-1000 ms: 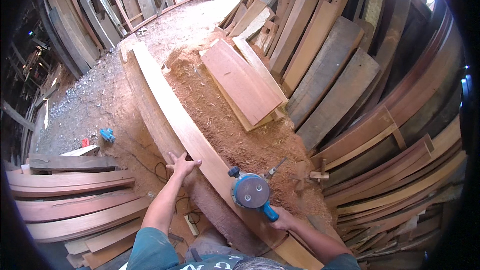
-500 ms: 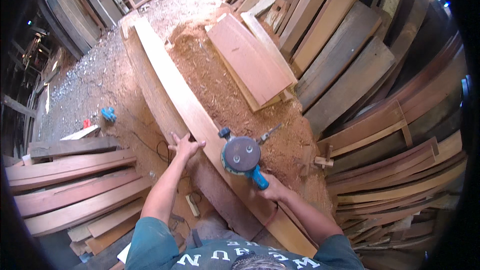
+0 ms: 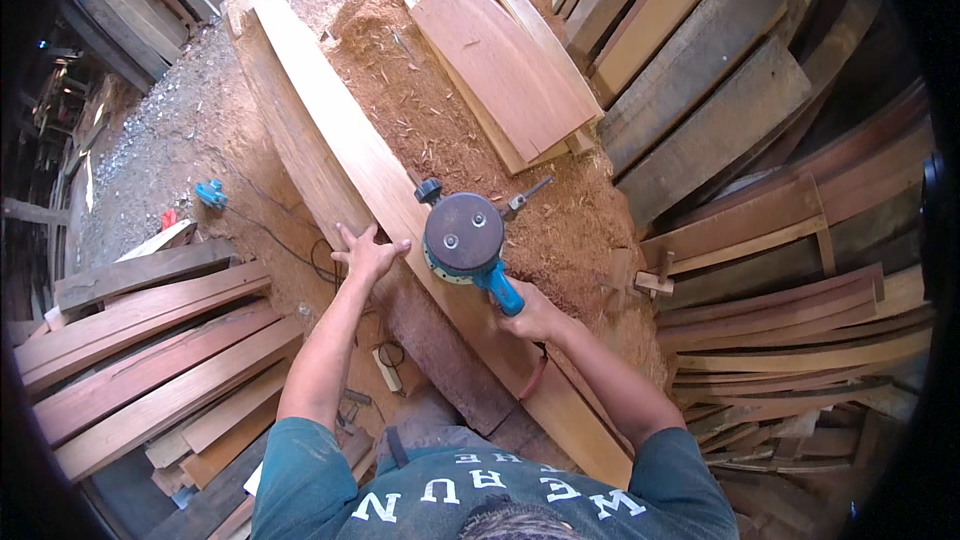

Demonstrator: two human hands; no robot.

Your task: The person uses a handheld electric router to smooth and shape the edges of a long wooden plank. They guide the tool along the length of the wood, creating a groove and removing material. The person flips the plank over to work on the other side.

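Observation:
A long, slightly curved pale wooden plank (image 3: 345, 130) runs from the far left down toward me. My left hand (image 3: 366, 252) rests flat on its left edge, fingers spread. My right hand (image 3: 530, 317) grips the blue handle of an angle grinder (image 3: 465, 236), whose round brown disc faces up at me, lifted above the plank. A black side knob and a metal lever stick out of the tool's head.
Reddish sawdust (image 3: 440, 130) is heaped right of the plank, with short boards (image 3: 505, 65) lying on it. Stacked planks (image 3: 150, 340) lie at my left, leaning boards (image 3: 760, 140) at the right. A blue object (image 3: 210, 193) and black cable lie on the gravel.
My right hand has swung the grinder up along the plank and turned its disc toward me. My left hand has stayed on the plank's edge.

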